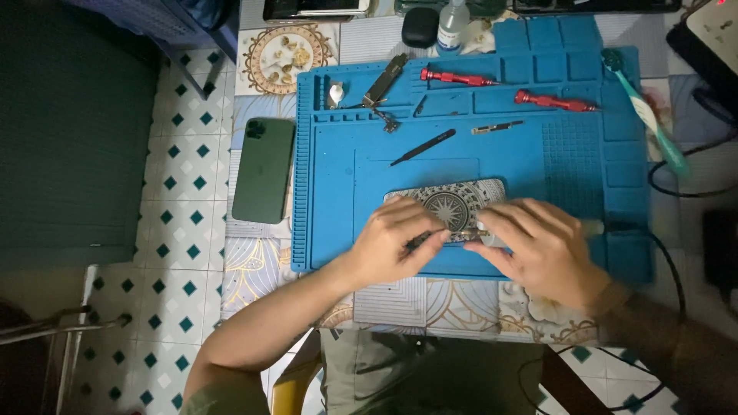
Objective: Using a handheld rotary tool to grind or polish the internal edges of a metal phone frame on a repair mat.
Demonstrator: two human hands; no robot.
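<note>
While both hands are meeting over the near middle of the blue work mat (338, 192), the head view is showing them bent over a phone with a patterned back (448, 201), which is lying flat on the mat just beyond the knuckles. The left hand (396, 244) is pinching a thin dark tool (420, 240) between thumb and fingers, its tip pointing toward 3 o'clock. The right hand (538, 244) is curling narrowly around a small metallic piece (475, 231) at the phone's near edge; whether it is gripping or only steadying it, I cannot tell.

From the phone, black tweezers (423, 146) are lying toward 12 o'clock, and a small flat metal part (496, 127) is sitting toward 1 o'clock. Two red screwdrivers (459, 78) (555, 101) are resting in the mat's far trays. A green phone (264, 169) is lying face down on the desk (461, 303) toward 9 o'clock, just off the mat. A teal toothbrush (646, 115) is crossing the mat's edge toward 2 o'clock, and a small clear bottle (451, 27) is standing toward 12 o'clock beyond the mat.
</note>
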